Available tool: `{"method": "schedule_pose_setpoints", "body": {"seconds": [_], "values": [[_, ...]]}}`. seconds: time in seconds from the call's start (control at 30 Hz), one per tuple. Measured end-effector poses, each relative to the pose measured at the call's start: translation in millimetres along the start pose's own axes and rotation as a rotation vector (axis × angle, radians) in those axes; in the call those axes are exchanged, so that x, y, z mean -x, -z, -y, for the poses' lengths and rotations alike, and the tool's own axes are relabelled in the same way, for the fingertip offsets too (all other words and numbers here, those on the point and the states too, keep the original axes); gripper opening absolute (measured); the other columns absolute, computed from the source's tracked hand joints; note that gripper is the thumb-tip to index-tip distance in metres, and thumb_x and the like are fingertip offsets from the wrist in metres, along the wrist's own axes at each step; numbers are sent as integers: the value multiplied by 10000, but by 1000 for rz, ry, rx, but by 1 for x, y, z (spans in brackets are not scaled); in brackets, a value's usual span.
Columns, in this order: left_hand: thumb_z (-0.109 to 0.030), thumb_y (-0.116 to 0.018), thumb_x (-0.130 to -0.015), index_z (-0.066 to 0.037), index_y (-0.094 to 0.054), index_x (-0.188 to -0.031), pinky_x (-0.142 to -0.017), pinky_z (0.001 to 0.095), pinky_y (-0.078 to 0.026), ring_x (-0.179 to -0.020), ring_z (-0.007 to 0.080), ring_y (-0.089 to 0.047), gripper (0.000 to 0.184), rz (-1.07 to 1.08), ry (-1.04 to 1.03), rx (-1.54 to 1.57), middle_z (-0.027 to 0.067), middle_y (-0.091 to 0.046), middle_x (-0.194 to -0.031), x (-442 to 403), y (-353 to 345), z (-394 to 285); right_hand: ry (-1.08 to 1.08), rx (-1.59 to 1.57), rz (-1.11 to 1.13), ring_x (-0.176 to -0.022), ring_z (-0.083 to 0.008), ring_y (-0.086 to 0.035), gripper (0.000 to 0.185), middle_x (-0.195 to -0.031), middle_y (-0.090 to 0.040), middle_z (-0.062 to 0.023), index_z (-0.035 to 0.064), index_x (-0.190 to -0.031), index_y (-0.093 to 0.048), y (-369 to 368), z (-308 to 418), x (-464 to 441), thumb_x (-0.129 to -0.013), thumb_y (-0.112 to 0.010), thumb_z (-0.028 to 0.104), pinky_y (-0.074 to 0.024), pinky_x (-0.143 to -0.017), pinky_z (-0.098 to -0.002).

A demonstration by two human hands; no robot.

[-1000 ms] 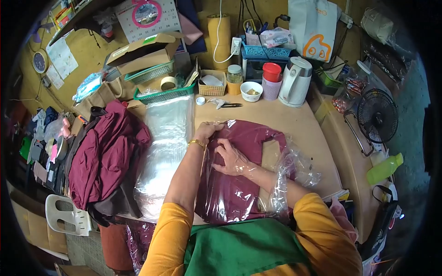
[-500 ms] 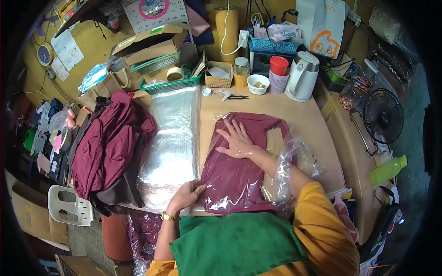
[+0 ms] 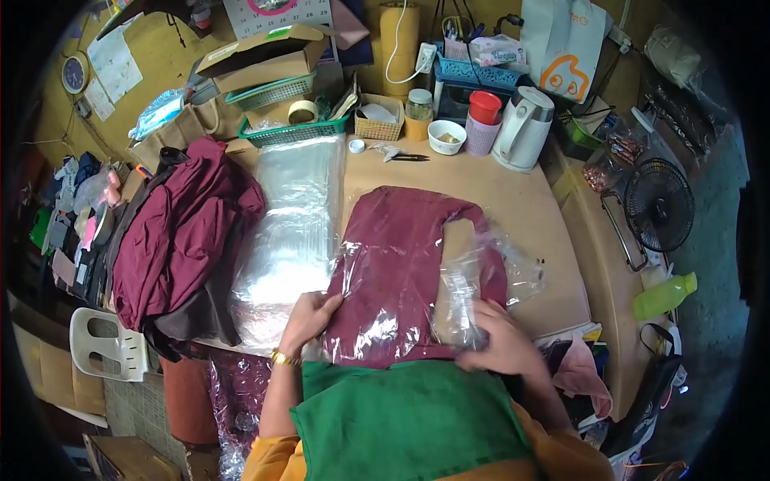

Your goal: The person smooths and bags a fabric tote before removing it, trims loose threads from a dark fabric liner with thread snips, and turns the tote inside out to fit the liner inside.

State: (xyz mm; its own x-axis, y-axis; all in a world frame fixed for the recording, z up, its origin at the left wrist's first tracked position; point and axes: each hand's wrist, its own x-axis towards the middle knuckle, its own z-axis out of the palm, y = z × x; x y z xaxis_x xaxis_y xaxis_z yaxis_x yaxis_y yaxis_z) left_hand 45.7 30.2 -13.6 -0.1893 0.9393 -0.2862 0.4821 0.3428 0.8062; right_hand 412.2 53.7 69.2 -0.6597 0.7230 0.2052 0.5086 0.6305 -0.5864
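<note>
A brown table (image 3: 533, 196) bears, at left, a crumpled maroon cloth heap (image 3: 188, 232); centre near, a clear plastic bag (image 3: 523, 268) with a flat maroon garment (image 3: 389, 256) inside; between them, shiny clear plastic sleeves (image 3: 298, 204). Far left, a green mesh basket (image 3: 298, 135) holds a beige tape roll (image 3: 303, 111). Dates show on a white calendar (image 3: 273, 22). Hands apart: left (image 3: 311, 321) pinches the bag's left edge; right (image 3: 504, 341), blurred, meets bunched plastic, its grip unclear.

White kettle (image 3: 522, 128) nr red-lid cup (image 3: 483, 120), blk fan (image 3: 658, 204) at R edge
</note>
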Motion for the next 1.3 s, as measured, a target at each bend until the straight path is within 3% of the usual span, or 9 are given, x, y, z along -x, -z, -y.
{"method": "schedule_pose_setpoints", "body": {"seconds": [0.1, 0.3, 0.47, 0.6, 0.7, 0.83, 0.97, 1.17, 1.3], "values": [[-280, -650, -937, 0, -658, -768, -531, 300, -368, -597, 72, -434, 328, -149, -196, 205, -21, -531, -634, -43, -1, -10, -452, -276, -20, -803, -133, -639, 107, -842, -689, -110, 10, -884, -672, -32, -52, -60, -872, -650, 114, -507, -722, -315], [-228, -597, -975, -39, -553, -750, -561, 253, -337, -651, 51, -401, 297, -635, -366, 158, -53, -488, -684, -26, 121, -35, -220, -769, -785, -545, -134, -632, 229, -738, -677, -107, 5, -982, -600, 73, -35, -129, -1006, -484, 201, -474, -473, -250], [-234, -609, -962, 9, -573, -828, -646, 310, -434, -689, 139, -512, 279, -683, -151, 126, 32, -574, -732, 28, 101, 59, -630, -601, -408, -398, -123, -520, 193, -675, -648, -80, 17, -972, -610, 26, -141, -57, -982, -531, 192, -366, -358, -244], [-344, -759, -830, 29, -497, -1229, -836, 461, -478, -939, 414, -613, 605, -620, 178, -378, 249, -627, -1032, 96, 89, 39, -801, -736, -208, -627, -156, -634, 325, -857, -663, -104, 24, -1142, -560, 21, -202, 19, -986, -536, 308, -493, -525, -269], [-203, -754, -802, 5, -423, -1401, -973, 429, -434, -1162, 376, -544, 716, -829, -317, -605, 221, -568, -1263, 86, 101, -24, -689, -1083, -126, -1053, -243, -642, 586, -1241, -567, -182, 110, -1441, -340, 32, -190, -9, -996, -484, 462, -540, -807, -357], [-354, -674, -881, -108, -379, -1461, -1131, 600, -216, -1426, 397, -280, 696, -564, -350, -631, 183, -335, -1531, 0, 61, -44, -351, -701, -60, -881, -191, -639, 642, -1149, -626, -115, 99, -1451, -361, -33, -131, -106, -876, -645, 133, -533, -772, -331], [-523, -510, -933, -177, -316, -1514, -1119, 673, -155, -1462, 382, -204, 704, -594, -146, -863, 147, -265, -1578, -58, 28, 27, -621, -813, -117, -656, -94, -583, 352, -794, -641, -15, 74, -1186, -612, -24, -170, -129, -844, -688, 100, -458, -561, -228], [-496, -552, -922, -88, -364, -1481, -1111, 685, -132, -1458, 418, -184, 717, -570, -64, -748, 192, -227, -1582, -53, 28, 12, -702, -967, -302, -732, -77, -588, 356, -942, -644, -32, 58, -1185, -561, 0, -188, -87, -870, -702, 144, -422, -535, -218], [-257, -800, -745, -16, -400, -1408, -1147, 503, -254, -1391, 454, -296, 811, -316, -923, -323, 270, -324, -1504, -33, -25, -112, -345, -916, 49, -877, -117, -618, 363, -1110, -623, -79, 50, -1245, -487, -23, -117, -118, -927, -646, 122, -514, -696, -285]]}}
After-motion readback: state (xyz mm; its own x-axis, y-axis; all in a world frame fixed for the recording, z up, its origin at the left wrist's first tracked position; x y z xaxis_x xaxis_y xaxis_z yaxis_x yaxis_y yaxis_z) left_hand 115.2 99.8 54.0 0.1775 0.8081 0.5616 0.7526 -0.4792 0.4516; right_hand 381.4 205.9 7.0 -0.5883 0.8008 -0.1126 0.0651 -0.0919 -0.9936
